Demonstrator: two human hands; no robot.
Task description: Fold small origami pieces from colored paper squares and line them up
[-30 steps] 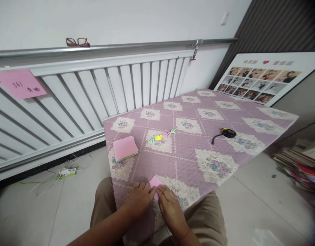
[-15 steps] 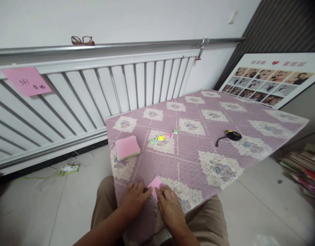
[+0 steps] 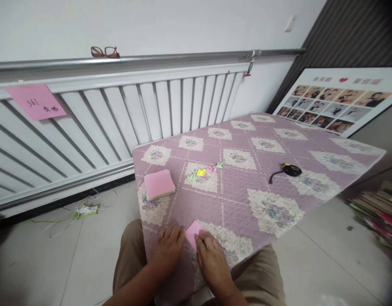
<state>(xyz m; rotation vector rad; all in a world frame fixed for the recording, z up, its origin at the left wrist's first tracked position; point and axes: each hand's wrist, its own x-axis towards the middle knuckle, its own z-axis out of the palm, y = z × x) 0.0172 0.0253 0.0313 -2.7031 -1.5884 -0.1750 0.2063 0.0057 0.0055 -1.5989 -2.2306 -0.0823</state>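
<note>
A small folded piece of pink paper (image 3: 192, 233) lies on the cloth near the table's front edge, one corner pointing away from me. My right hand (image 3: 213, 260) grips its right side, the thumb resting on top and the fingers curled at the edge. Just left of the paper, my left hand (image 3: 168, 248) lies on the cloth with its fingers stretched forward, holding nothing. Farther back stands a stack of square paper (image 3: 159, 184), pink on top. To its right is a row of small folded paper pieces, including a yellow one (image 3: 201, 172) and a green one (image 3: 220, 165).
A purple floral tablecloth (image 3: 237, 193) covers the table. On the right lies a black and yellow tape measure (image 3: 291, 170) with a strap. A white radiator (image 3: 157, 106) runs along the wall, with glasses (image 3: 105, 52) on the pipe above. A photo board (image 3: 336, 100) leans at the back right.
My left thumb has drawn back from the paper's left side, and the left hand now lies beside it. The right hand stays on the paper. The view has shifted slightly.
</note>
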